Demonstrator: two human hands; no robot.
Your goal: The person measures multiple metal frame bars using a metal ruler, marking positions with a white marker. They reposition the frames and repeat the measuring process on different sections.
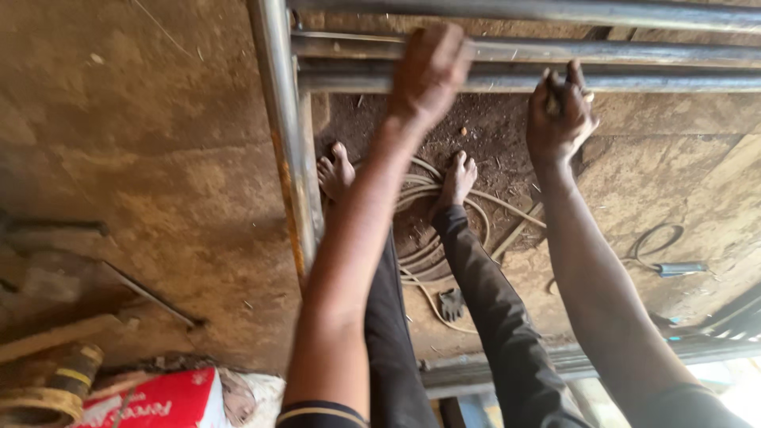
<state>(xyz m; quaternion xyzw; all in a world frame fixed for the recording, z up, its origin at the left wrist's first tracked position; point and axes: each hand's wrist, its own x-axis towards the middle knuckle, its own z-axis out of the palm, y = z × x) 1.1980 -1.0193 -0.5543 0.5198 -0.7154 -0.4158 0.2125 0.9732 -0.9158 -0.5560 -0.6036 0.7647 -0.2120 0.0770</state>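
I look straight down past my arms at a steel frame (289,158) of round bars standing over the dirt floor (158,158). My left hand (428,71) lies flat on the middle bar (634,54), fingers together and pressed on the metal rather than curled round it. My right hand (559,115) is closed on a small object (552,101) just below the lower bar (674,82); it is too blurred to say what the object is.

The bars already sit side by side and meet the upright bar at the left corner, so the frame looks largely assembled. I cannot see any finished joint, so what is left I cannot judge.

The held bars run left to right across the view. My bare feet (458,178) stand on coiled hose (428,254) below.
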